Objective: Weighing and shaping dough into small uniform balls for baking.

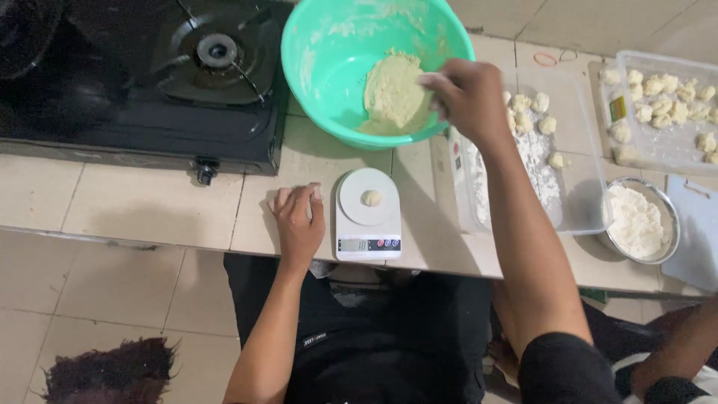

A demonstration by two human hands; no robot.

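**Soft dough in the bowl, one small piece on the scale**

The right hand (467, 93) reaches over the rim of the green bowl (314, 52) at the far edge of the surface (149, 202), beside the black stove (134, 75). Its fingers are bunched together against the lump of dough (393, 93) lying in the bottom of the bowl; they seem to be pinching at the lump's right edge, though the back of the hand hides the fingertips. The forearm runs straight out from the body, wrist bent slightly down into the bowl.

The dough looks soft, pale and somewhat sticky, judging by the smears on the bowl's wall. It should tear easily and weigh little, so a light pinch at its edge would likely serve better than a full grasp.

The left hand (298, 224) rests flat near the front edge of the surface, fingers loosely spread, holding nothing, just beside the white scale (366, 243). A small dough ball (371, 197) sits on the scale's round plate.

To the right stand a clear floured tray (580, 191) with dough pieces (535, 112), a second tray (658, 146) near the right corner, and a metal bowl of flour (639, 221).
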